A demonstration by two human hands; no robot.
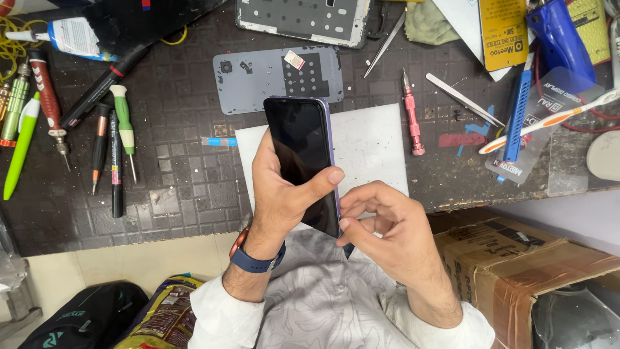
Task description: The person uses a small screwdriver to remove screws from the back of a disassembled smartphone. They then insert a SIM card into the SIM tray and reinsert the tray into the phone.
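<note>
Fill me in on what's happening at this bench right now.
A person holds a dark-screened phone upright in the left hand, thumb across its screen. The right hand works with its fingers at the phone's lower right edge. Behind it lie a white mat, a grey back cover and a bare frame. Screwdrivers lie to the left, a pink driver and tweezers to the right.

Dark, unlit phone screen [302, 145], centre, upright and slightly tilted; brown cardboard box [516, 265] with brown tape, lower right; yellow rectangular card [504, 29], top right; glossy yellow-and-red snack bag [165, 313], bottom left; white-labelled glue tube [68, 35], top left
</note>
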